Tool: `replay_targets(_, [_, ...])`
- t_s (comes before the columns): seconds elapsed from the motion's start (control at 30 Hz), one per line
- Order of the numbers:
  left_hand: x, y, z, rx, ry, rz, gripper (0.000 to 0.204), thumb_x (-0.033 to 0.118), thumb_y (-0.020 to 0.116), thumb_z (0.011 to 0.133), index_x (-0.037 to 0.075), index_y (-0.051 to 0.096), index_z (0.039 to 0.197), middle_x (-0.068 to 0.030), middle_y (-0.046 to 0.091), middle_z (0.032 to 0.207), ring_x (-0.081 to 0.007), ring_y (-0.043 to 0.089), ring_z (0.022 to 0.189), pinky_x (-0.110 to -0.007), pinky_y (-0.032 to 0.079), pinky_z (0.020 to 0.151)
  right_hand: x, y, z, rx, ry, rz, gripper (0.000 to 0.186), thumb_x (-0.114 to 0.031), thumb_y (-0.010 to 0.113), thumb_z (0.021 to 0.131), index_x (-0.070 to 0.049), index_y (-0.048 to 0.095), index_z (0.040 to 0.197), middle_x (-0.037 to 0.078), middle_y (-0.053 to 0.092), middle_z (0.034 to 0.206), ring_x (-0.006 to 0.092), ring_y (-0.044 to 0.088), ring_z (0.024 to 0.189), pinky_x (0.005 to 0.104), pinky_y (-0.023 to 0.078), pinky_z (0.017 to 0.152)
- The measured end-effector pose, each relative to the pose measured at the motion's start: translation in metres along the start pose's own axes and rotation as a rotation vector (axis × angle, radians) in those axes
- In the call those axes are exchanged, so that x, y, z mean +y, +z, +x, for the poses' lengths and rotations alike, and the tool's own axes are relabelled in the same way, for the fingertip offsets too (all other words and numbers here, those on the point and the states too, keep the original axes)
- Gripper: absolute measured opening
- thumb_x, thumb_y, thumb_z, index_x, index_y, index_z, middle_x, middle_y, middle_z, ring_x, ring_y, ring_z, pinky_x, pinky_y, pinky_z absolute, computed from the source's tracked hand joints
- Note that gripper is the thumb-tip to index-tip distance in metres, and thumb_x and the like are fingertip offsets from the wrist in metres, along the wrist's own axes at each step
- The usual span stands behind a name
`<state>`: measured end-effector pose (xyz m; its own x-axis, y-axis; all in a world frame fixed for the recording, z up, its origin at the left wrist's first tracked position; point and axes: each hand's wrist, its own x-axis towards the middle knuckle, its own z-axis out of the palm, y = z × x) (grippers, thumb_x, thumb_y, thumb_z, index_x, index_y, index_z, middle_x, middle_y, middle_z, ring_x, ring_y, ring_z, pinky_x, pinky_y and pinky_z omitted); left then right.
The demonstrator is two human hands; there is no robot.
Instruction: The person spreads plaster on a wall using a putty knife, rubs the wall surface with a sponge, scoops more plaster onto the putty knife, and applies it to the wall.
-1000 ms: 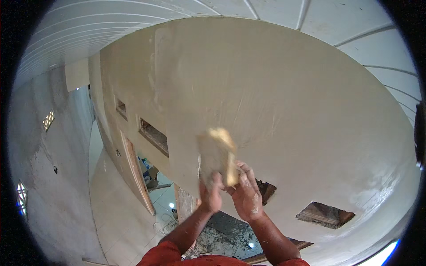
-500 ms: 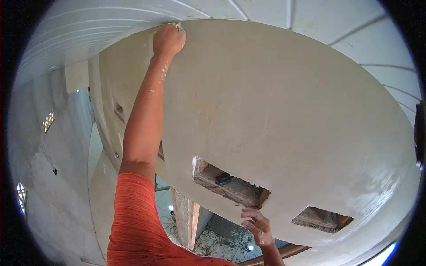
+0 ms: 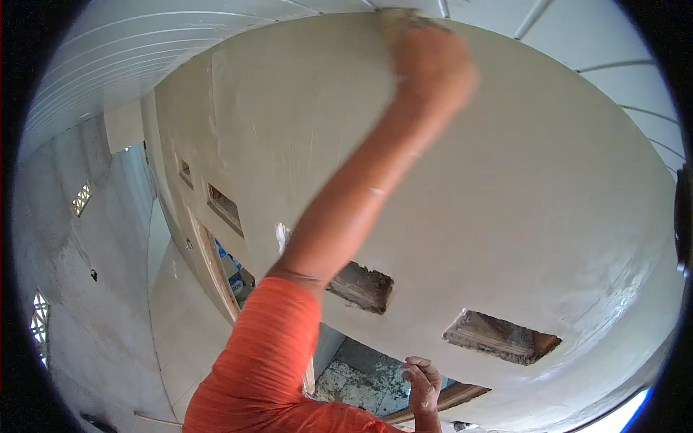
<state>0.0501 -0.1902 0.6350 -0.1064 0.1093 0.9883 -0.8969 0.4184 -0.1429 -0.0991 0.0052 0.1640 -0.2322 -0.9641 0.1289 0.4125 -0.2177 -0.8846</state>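
Hands: two, left hand (image 3: 435,65) and right hand (image 3: 424,382). Blurred pale tool (image 3: 394,25), left hand: one. Wall openings (image 3: 503,337), beige wall (image 3: 520,180): four, one partly behind the raised arm (image 3: 354,195). Patterned vent blocks (image 3: 81,200), grey wall (image 3: 50,245): two. Small dark hole (image 3: 94,275), same wall: one. Orange sleeve (image 3: 274,332): one. Ribbed white ceiling (image 3: 613,43): one

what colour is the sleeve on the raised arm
The sleeve is orange-red; it shows best in the head view.

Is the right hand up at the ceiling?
No, the right hand is low in the view, while the left hand is raised near the ceiling.
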Motion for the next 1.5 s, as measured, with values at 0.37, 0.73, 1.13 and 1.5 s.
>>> replay_targets(0.37, [0.157, -0.002, 0.011, 0.526, 0.731, -0.673, 0.03, 0.014, 0.049, 0.093, -0.005, 0.065, 0.111, -0.0204, 0.066, 0.115, -0.0315, 0.06, 0.117, -0.042, 0.047, 0.103, 0.001, -0.037, -0.007, 0.22, -0.048, 0.048, 0.008, -0.007, 0.062, 0.088, -0.003, 0.065, 0.094, 0.007, 0.064, 0.096, 0.0134, 0.062, 0.083, 0.0255, 0.052, 0.065])
replay_targets(0.73, [-0.187, -0.017, -0.014, -0.024, 0.553, 0.171, 0.043, 0.014, 0.04, 0.098, 0.011, 0.046, 0.141, -0.0088, 0.048, 0.144, -0.0285, 0.044, 0.133, -0.037, 0.036, 0.113, 0.041, 0.047, 0.016, 0.054, 0.174, -0.004, 0.012, -0.011, 0.061, 0.09, -0.001, 0.066, 0.094, 0.008, 0.065, 0.091, 0.0172, 0.06, 0.08, 0.0292, 0.048, 0.074])
replay_targets(1.13, [-0.338, -0.012, -0.076, -0.162, -0.352, 0.258, 0.036, 0.011, 0.056, 0.086, 0.003, 0.061, 0.121, -0.0269, 0.066, 0.099, -0.0425, 0.065, 0.09, -0.051, 0.051, 0.08, 0.063, 0.05, 0.007, -0.088, 0.335, -0.008, 0.018, -0.011, 0.064, 0.089, 0.0, 0.067, 0.104, 0.007, 0.067, 0.095, 0.0169, 0.063, 0.087, 0.03, 0.049, 0.078])
replay_targets(1.5, [0.078, 0.012, -0.049, 0.171, 0.107, -0.709, 0.055, -0.007, 0.054, 0.076, 0.002, 0.056, 0.13, -0.0296, 0.06, 0.117, -0.0392, 0.065, 0.101, -0.046, 0.054, 0.086, 0.027, 0.001, -0.006, 0.153, 0.082, 0.103, 0.005, -0.008, 0.063, 0.088, -0.004, 0.064, 0.091, 0.005, 0.064, 0.084, 0.014, 0.061, 0.076, 0.0268, 0.049, 0.067])
